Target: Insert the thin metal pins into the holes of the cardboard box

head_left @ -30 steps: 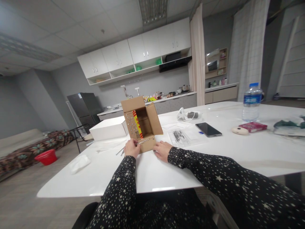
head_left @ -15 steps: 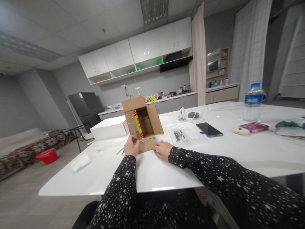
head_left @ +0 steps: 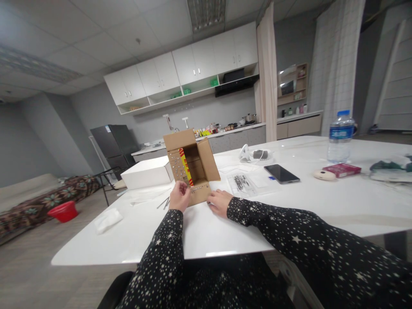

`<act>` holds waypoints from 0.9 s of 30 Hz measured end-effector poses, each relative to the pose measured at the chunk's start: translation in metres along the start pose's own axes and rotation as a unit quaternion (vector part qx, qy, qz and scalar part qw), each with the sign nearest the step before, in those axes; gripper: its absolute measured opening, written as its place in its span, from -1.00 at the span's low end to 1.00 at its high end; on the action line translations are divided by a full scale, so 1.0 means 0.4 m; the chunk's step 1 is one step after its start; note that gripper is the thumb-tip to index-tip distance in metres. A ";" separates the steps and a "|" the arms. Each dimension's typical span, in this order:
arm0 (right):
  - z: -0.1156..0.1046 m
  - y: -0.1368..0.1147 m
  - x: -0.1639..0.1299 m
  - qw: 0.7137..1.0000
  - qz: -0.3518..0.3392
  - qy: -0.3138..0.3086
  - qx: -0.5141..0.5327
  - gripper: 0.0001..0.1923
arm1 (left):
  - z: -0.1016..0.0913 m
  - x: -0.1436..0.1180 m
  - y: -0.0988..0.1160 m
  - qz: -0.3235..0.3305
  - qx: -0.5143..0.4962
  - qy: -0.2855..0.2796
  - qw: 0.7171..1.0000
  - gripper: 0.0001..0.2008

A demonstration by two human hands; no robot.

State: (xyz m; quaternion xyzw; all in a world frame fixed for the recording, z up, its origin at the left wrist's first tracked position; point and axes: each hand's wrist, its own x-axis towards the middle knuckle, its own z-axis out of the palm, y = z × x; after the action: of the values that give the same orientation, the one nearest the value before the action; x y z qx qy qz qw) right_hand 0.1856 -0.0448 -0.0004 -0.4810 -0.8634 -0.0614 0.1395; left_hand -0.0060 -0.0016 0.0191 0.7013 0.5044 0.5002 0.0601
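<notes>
An open cardboard box (head_left: pixel 208 161) stands on the white table, its opening facing me and its flaps folded outward. Yellow-and-red tape runs down its left flap, and small shiny dots are scattered over the left and lower flaps. My left hand (head_left: pixel 179 197) is at the lower left of the box, thumb and fingertips pinched together against the flap; whatever they hold is too small to make out. Resting on the lower flap's right corner is my right hand (head_left: pixel 220 202), fingers stretched out. Thin dark sticks (head_left: pixel 163 203) lie left of my left hand.
A white box (head_left: pixel 146 172) sits behind on the left, a crumpled tissue (head_left: pixel 108 219) nearer. To the right are a clear bag (head_left: pixel 243 185), a phone (head_left: pixel 282 173), a coiled white cable device (head_left: pixel 260 155), a dark red box (head_left: pixel 346 171) and a water bottle (head_left: pixel 339 137).
My left hand has shifted slightly up along the flap, its fingertips still pinched. My right hand and the cardboard box stay about where they were.
</notes>
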 end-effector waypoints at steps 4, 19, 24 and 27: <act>0.004 0.002 -0.003 1.000 -0.007 0.014 0.001 -0.75 | 0.005 -0.003 0.001 0.011 -0.016 -0.046 0.999 -0.89; 0.004 0.000 -0.003 1.000 -0.006 0.020 -0.003 -0.76 | 0.022 -0.017 -0.010 0.028 0.012 -0.199 0.979 -0.93; 0.008 0.001 -0.001 1.000 -0.003 0.024 -0.009 -0.76 | 0.027 -0.017 -0.010 0.039 0.011 -0.223 0.974 -0.92; 0.005 0.000 -0.001 1.000 -0.005 0.017 -0.004 -0.76 | 0.027 -0.018 -0.005 0.049 0.018 -0.233 0.971 -0.90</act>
State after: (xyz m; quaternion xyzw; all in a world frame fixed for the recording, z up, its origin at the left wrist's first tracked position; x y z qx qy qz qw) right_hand 0.1854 -0.0446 -0.0024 -0.4760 -0.8631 -0.0740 0.1520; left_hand 0.0008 -0.0017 0.0079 0.8233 0.4503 0.3166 0.1385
